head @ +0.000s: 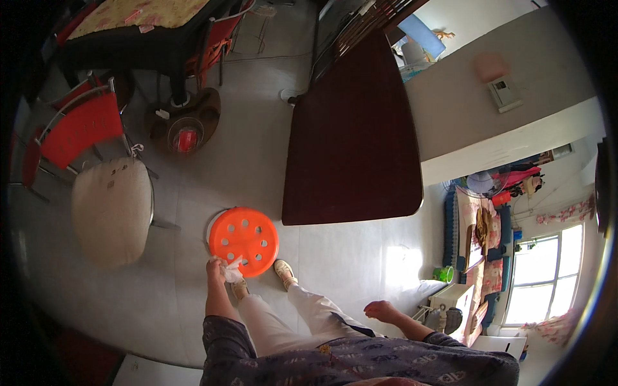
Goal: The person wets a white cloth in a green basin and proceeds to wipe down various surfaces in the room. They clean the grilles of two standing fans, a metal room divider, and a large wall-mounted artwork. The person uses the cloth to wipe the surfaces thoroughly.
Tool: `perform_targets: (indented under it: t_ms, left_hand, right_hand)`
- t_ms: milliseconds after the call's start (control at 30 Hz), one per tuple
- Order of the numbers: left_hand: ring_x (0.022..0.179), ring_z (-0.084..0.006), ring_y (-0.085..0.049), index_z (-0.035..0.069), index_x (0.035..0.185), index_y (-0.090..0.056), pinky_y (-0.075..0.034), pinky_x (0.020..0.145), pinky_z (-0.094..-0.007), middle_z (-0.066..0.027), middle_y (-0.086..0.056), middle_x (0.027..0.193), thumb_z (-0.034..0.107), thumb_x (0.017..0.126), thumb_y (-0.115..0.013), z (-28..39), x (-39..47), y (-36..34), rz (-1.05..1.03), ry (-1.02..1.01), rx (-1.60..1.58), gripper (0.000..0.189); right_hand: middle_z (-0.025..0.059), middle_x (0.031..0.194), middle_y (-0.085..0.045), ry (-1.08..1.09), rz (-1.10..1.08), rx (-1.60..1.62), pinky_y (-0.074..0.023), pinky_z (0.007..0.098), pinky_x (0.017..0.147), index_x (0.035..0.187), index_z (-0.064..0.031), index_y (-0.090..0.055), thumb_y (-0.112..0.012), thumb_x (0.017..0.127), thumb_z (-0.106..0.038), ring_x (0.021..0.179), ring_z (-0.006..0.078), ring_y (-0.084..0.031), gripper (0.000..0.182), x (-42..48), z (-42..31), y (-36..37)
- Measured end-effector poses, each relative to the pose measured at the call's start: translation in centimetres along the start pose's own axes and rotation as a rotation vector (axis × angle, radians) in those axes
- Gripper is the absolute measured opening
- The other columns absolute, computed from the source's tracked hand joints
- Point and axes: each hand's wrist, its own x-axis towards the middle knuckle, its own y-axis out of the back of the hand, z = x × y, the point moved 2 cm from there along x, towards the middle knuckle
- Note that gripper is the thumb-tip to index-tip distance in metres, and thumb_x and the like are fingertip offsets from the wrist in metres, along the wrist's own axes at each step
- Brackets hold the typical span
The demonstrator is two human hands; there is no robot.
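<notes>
A crumpled white tissue or cloth (232, 271) is held in my left hand (215, 270), above the near edge of a round orange plastic stool (245, 237) with holes in its seat. The stool stands on the grey tiled floor just in front of my feet. My right hand (381, 311) hangs out to the right of my legs, its fingers loosely curled; nothing shows in it.
Ahead is a dark red-brown tabletop (355, 140). At the left are a chair with a pale seat (113, 212), a red-backed chair (84, 128) and a brown tray (210, 108). A green bin (442, 274) stands at the right, near a sofa (451, 231).
</notes>
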Motion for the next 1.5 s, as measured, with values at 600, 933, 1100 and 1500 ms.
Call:
perform_targets:
  t_ms: [600,933,1100,1500]
  left_hand:
    - [0.07,-0.0186,-0.055,0.002,0.091,-0.058,-0.047,0.058,-0.0336,-0.0043,-0.057,0.083,-0.001,0.071,-0.056,15.7,-6.2,30.5,0.331,-0.305,0.528,0.02]
    - [0.081,-0.0297,-0.063,-0.001,0.108,-0.062,-0.052,0.07,-0.0413,-0.015,-0.065,0.102,0.019,0.083,-0.058,15.1,-10.9,31.2,0.538,-0.19,1.43,0.031]
    - [0.101,-0.031,-0.061,0.008,0.121,-0.06,-0.049,0.087,-0.045,-0.0145,-0.063,0.113,0.031,0.084,-0.058,16.5,-17.7,18.6,0.406,-0.142,2.104,0.043]
    - [0.093,-0.0242,-0.063,0.001,0.119,-0.054,-0.055,0.075,-0.0383,-0.0095,-0.06,0.106,-0.001,0.08,-0.06,13.2,-21.9,9.1,0.138,-0.167,-0.038,0.04]
  right_hand:
    - [0.0081,0.09,-0.072,0.051,-0.056,-0.138,-0.0552,0.0309,0.073,0.097,-0.0081,-0.071,-0.073,0.082,-0.014,0.079,0.0173,-0.068,0.016,4.9,-6.5,0.5]
    - [0.0094,0.091,-0.072,0.185,-0.054,-0.236,-0.0547,0.033,0.073,0.098,-0.0073,-0.07,-0.072,0.084,-0.014,0.08,0.0201,-0.068,0.016,6.5,-9.8,0.7]
    - [0.0107,0.092,-0.07,0.178,-0.054,-0.142,-0.0543,0.0369,0.078,0.097,-0.0077,-0.07,-0.07,0.083,-0.021,0.084,0.0265,-0.068,0.019,5.8,-11.8,-0.2]
    - [0.0103,0.091,-0.07,0.359,0.092,-0.125,-0.0548,0.0367,0.078,0.092,-0.0089,-0.071,-0.068,0.08,-0.021,0.083,0.0263,-0.068,0.018,4.0,-14.1,-1.3]
